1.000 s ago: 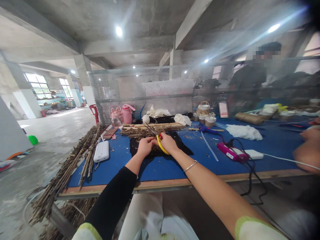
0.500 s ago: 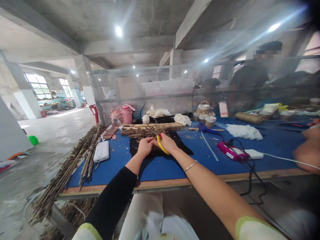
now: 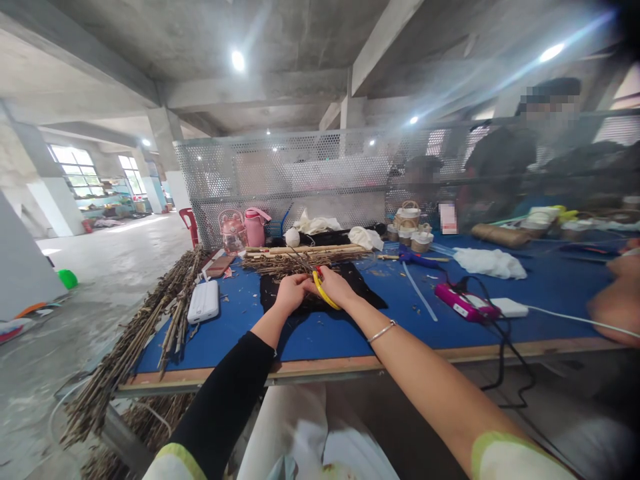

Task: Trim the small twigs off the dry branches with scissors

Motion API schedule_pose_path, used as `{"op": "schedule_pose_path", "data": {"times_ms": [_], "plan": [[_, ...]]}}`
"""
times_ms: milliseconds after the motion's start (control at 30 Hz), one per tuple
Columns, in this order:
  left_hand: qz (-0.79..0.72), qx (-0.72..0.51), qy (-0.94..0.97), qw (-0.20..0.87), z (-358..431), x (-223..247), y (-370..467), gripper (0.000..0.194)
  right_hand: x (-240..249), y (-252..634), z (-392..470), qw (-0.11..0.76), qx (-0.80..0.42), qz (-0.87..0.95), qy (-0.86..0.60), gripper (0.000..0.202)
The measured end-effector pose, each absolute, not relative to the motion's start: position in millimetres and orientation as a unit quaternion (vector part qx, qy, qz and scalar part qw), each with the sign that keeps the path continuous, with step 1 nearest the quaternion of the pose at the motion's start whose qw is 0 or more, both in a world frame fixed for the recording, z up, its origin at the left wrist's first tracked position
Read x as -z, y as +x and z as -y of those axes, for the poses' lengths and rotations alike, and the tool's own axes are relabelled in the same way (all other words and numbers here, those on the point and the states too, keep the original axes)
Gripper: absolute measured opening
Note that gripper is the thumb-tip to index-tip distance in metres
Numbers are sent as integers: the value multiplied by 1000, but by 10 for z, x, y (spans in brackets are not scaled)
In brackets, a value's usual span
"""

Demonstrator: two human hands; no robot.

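My right hand (image 3: 333, 287) is closed around yellow-handled scissors (image 3: 325, 293), whose blades point up and to the left. My left hand (image 3: 291, 293) is pinched together, its fingertips meeting those of my right hand; what it grips is too small to make out. Both hands are over a black cloth (image 3: 364, 288) on the blue table (image 3: 320, 340). Just beyond the cloth lies a row of thin twigs (image 3: 260, 265) with paler sticks (image 3: 315, 252) behind them.
Long dry stalks (image 3: 135, 333) overhang the table's left edge beside a white power bank (image 3: 204, 301). A blue glue gun (image 3: 417, 259), a magenta device (image 3: 463, 303) with black cables and a white cloth (image 3: 490, 263) lie rightward. Another person's arm (image 3: 617, 300) is at far right.
My hands and the scissors have hardly moved. The person behind the mesh screen has shifted slightly to the right.
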State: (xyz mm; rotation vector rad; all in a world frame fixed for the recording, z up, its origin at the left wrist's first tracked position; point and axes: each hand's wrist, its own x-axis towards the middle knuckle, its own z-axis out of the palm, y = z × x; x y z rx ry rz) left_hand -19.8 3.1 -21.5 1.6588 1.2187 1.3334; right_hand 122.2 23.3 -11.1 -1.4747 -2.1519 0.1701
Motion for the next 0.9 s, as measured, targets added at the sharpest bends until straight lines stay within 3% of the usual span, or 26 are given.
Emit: {"op": "schedule_pose_path", "data": {"times_ms": [400,900], "plan": [[-493,-501,640,310,-68,250,-218,24,94,1236,-252,241,-40,778,-578,54],[-462,-527,603,380,-62,236,-187,24,102,1243,-223,235,-77,796,-552,57]]}}
